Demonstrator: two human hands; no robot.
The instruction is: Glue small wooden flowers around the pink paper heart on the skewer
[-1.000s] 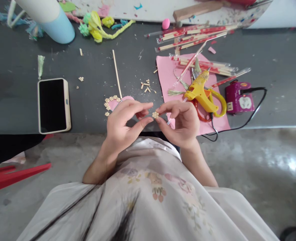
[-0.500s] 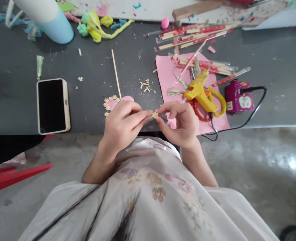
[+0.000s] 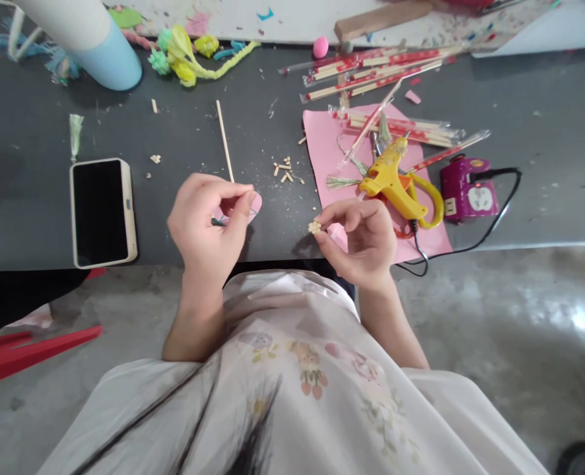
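Observation:
A small pale flower-shaped cluster (image 3: 314, 227) of short stick slices is pinched between the thumb and forefinger of my right hand (image 3: 364, 241). My left hand (image 3: 201, 218) hovers to the left, thumb and fingertips pressed together; whatever is between them is too small or hidden to see. Beneath those fingers lies a pink piece (image 3: 256, 203) with thin dark lines on it, mostly covered by the hand. A thin wooden stick (image 3: 224, 140) points away from it. Between the hands and farther back are several cut stick bits (image 3: 283, 168).
A yellow glue gun (image 3: 390, 175) rests on pink sheet (image 3: 322, 142) beside scissors (image 3: 434, 204), its cord running near a purple box (image 3: 468, 188). Wrapped chopsticks (image 3: 366, 69) lie behind. On the left are a phone (image 3: 102, 211) and a blue-and-white bottle (image 3: 117, 63).
My left hand has left the flower cluster and moved left over the pink piece, hiding its border of little clusters. My right hand still holds its cluster, almost in place.

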